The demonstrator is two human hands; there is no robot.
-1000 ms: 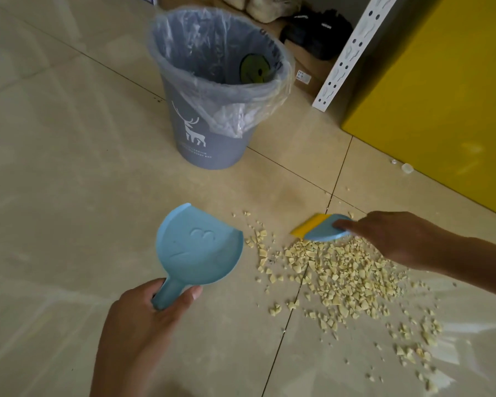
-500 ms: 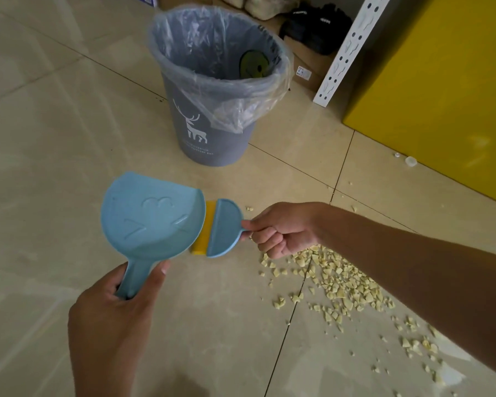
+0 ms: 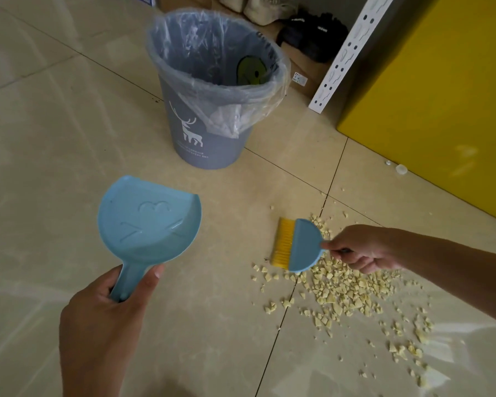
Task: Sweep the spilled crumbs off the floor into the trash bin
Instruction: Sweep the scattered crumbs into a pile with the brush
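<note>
Evidently, the crumbs [image 3: 341, 290] are left unswept on the floor [image 3: 55, 144]. The dustpan [image 3: 146, 222] is gripped by the left hand [image 3: 103, 319], the brush [image 3: 301, 245] by the right hand [image 3: 364, 249].

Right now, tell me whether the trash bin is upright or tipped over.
Upright. The trash bin stands on its base on the floor, and its bag-lined mouth faces upward.
</note>
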